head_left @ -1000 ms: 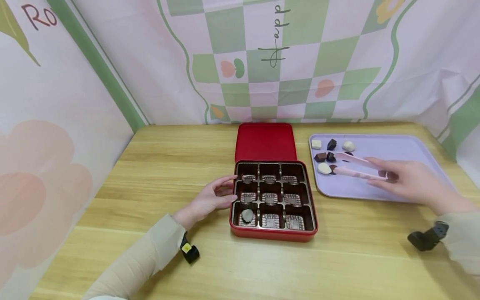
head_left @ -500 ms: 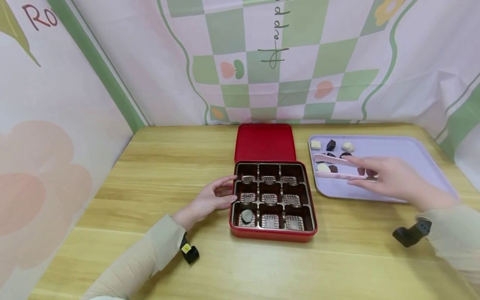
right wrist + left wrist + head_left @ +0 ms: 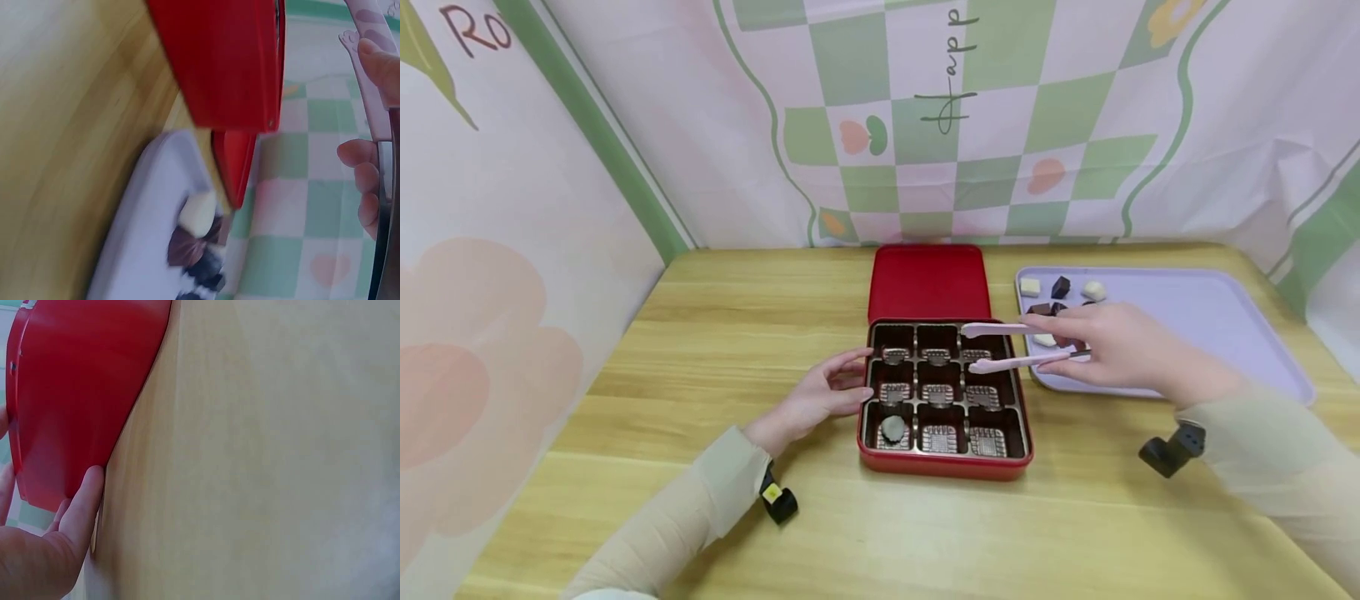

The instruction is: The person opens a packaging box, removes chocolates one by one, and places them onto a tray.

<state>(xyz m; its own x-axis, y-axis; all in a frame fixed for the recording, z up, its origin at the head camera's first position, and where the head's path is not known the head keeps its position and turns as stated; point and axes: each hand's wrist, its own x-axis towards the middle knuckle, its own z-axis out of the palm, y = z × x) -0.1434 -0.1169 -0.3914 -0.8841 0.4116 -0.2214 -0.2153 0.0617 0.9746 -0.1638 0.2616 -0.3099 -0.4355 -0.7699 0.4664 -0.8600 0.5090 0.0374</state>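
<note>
My right hand (image 3: 1123, 346) holds pink tongs (image 3: 1000, 364), whose arms stand apart over the right side of a red box (image 3: 943, 467). Nothing shows between the tips. The right wrist view also has the tongs (image 3: 370, 87) between thumb and fingers. Fingers of my left hand (image 3: 816, 400) rest against the box's left side; in the left wrist view, that hand's straight fingers touch the red wall (image 3: 75, 394). Inside the box is a brown divided insert (image 3: 917, 406). One greyish scalloped chocolate (image 3: 892, 429) lies in its front left compartment.
A lilac tray (image 3: 1195, 292) stands at the right with several chocolates, among them a white square one (image 3: 1030, 287), a dark one (image 3: 1061, 287) and a white rounded one (image 3: 1093, 291). Behind the box lies its red lid (image 3: 929, 283). A patterned cloth (image 3: 1000, 125) hangs behind the table.
My right hand has moved left with the tongs, from above the tray to over the box's right compartments. The left hand and the box have stayed in place.
</note>
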